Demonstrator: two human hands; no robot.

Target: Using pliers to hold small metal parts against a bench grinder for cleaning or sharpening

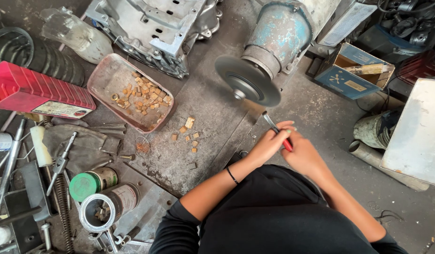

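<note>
1. The red-handled pliers are clasped in both hands, the left hand and right hand pressed shut around the handles, just below the grinding disc.
2. Whether anything is held in the plier tips cannot be told.
3. The tips are best brought to the disc gently, with fingers kept behind the handles.

One head-worn camera looks steeply down, close over the hands, at the workshop floor; far corners perhaps too dim.

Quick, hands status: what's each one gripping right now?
Left hand: shut on the red-handled tool.
Right hand: shut on the same tool's handle.
</note>
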